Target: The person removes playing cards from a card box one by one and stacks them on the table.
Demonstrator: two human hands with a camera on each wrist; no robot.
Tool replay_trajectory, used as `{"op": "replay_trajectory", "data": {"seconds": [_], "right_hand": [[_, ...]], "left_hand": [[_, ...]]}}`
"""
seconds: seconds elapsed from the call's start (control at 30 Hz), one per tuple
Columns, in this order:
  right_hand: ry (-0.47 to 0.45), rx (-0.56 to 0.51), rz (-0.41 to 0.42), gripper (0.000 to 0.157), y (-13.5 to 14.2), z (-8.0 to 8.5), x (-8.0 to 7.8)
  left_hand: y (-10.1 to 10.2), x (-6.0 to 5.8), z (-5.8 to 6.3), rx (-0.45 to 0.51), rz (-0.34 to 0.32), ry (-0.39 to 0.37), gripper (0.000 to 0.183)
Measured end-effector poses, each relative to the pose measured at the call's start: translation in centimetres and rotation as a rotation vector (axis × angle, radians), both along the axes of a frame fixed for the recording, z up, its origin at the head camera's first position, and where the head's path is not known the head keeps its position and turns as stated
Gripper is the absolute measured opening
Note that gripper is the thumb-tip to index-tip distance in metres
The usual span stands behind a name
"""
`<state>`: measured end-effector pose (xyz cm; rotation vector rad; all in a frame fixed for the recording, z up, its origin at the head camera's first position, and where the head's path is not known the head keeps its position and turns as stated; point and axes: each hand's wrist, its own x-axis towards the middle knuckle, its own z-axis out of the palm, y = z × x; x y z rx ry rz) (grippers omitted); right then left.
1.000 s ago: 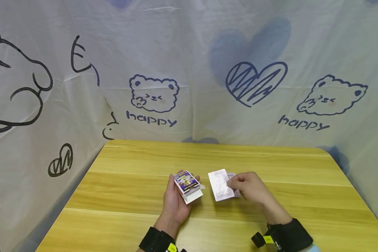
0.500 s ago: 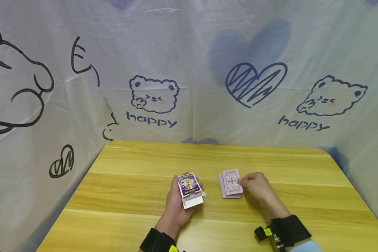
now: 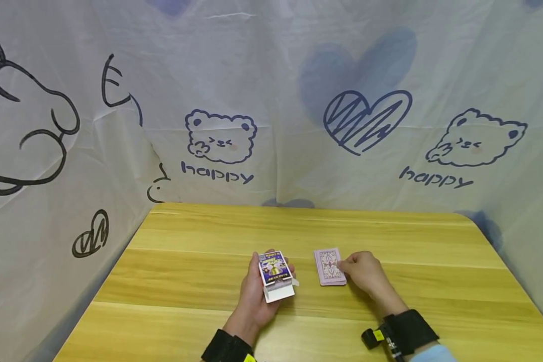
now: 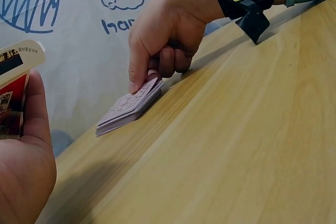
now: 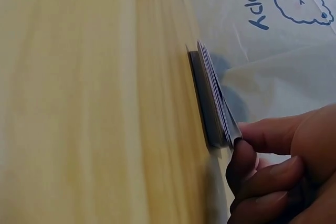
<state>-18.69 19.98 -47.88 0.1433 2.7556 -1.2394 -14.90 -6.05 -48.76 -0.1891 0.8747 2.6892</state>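
My left hand (image 3: 255, 301) lies palm up and holds a small card box (image 3: 275, 269) with a purple and yellow picture. Its white flap hangs out on the side towards me, and fingers show past both long sides. To the right, a stack of playing cards (image 3: 328, 266) lies face down on the table, with pink patterned backs. My right hand (image 3: 366, 275) pinches the stack's right edge between thumb and index finger. In the right wrist view, the outermost cards (image 5: 227, 111) bend slightly away from the rest of the stack at the pinched end.
The light wooden table (image 3: 181, 281) carries the stack in its middle. A white cloth (image 3: 289, 151) with blue bear and heart drawings hangs behind it and along the sides. Both wrists wear black straps, the right one (image 3: 411, 332) with a small camera.
My right hand has brought a card from near the box rightwards onto the stack, where the top cards now lie nearly in line. The left hand with the box has shifted slightly right and nearer.
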Motion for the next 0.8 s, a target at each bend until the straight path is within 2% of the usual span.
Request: {"op": "replay_trajectory", "data": {"seconds": [0.53,0.8], "right_hand": [[0.011,0.107,0.023,0.024,-0.47,-0.1,-0.1],[0.034,0.034,-0.02,0.025,-0.35,0.06,0.16]], "left_hand": [[-0.03,0.12,0.0,-0.008,-0.021,0.013,0.066],[-0.05,0.09,-0.18,-0.01,-0.022,0.015,0.065]]}}
